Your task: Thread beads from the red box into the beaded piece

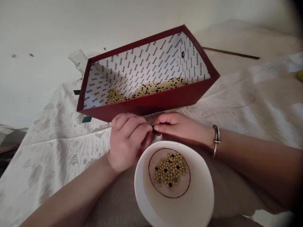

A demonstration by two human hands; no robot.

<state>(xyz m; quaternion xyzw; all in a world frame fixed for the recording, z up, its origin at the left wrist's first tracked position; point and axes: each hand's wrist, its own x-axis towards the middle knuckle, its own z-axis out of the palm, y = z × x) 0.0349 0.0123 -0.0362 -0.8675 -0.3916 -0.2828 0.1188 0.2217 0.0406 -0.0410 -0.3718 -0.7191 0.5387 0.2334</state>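
Note:
My left hand (129, 138) is curled closed, its fingertips meeting those of my right hand (176, 126) just in front of the red box. A tiny dark piece (154, 129), which looks like a black bead, is pinched where the two hands meet. The left hand's own hold is hidden behind its knuckles. Close below the hands, a white tub (201, 176) contains loose yellow and black beads (170, 170). Many more such beads (153, 89) are heaped inside the red box (161, 102), which has a printed white lining.
A clear glass (78, 60) lies behind the box's left end. At the back right is a thin brown stick (232, 53). A loose reddish thread (219, 114) curls on the wrinkled pale cloth (56, 157). Green tabs (86, 119) stick out by the box's left side.

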